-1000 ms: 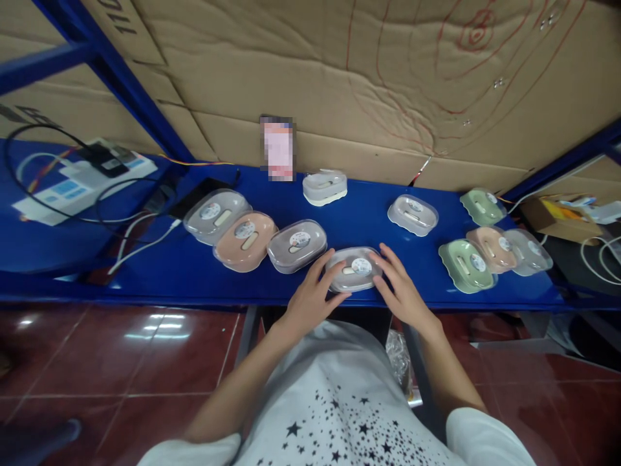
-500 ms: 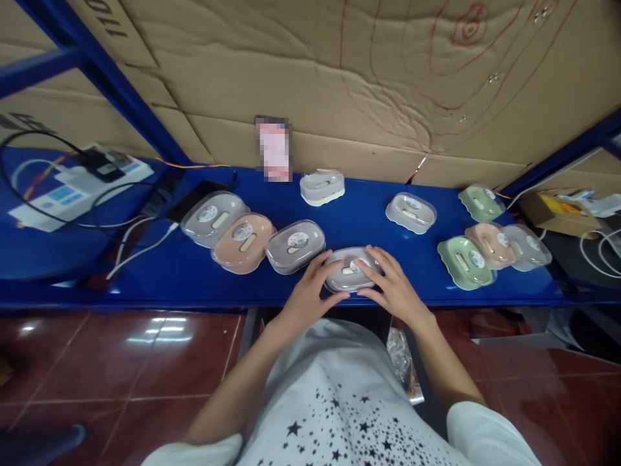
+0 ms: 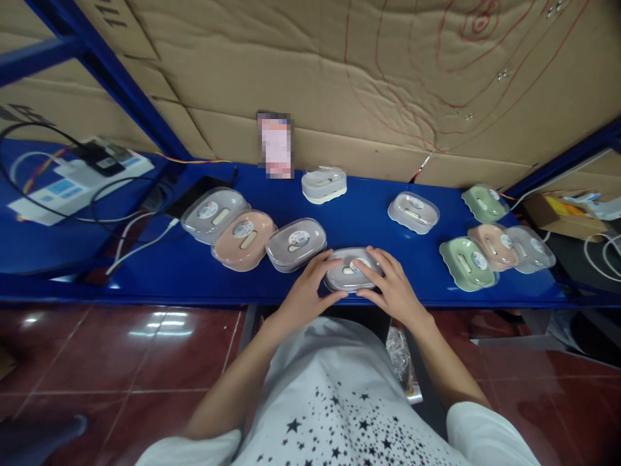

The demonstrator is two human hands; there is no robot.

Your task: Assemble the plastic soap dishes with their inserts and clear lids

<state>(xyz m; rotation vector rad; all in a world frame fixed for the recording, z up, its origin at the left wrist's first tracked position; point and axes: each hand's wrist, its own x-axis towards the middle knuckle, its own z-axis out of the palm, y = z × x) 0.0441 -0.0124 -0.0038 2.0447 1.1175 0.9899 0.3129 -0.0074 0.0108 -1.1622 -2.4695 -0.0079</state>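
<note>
At the front edge of the blue shelf (image 3: 388,275), a grey soap box (image 3: 350,279) with a clear lid and a round label lies between my two hands. My left hand (image 3: 306,290) grips its left end, thumb along the near side. My right hand (image 3: 395,285) holds the right end, with fingers over the lid and thumb at the near side. Just left of it lies another grey soap box (image 3: 303,252), close to my left fingers. Beyond that are a pink soap box (image 3: 233,249) and a further light grey soap box (image 3: 204,223).
Toward the back stand a white-grey soap box (image 3: 324,186) and a grey one (image 3: 413,212). Green soap boxes (image 3: 468,264), a pink one (image 3: 492,246) and a grey one (image 3: 533,250) sit at the right. A phone (image 3: 275,145) leans on the cardboard (image 3: 339,97). Cables and a power strip (image 3: 72,188) lie left.
The whole view has shifted slightly. Both hands keep the same hold on the grey soap box, and the other boxes stay in place.
</note>
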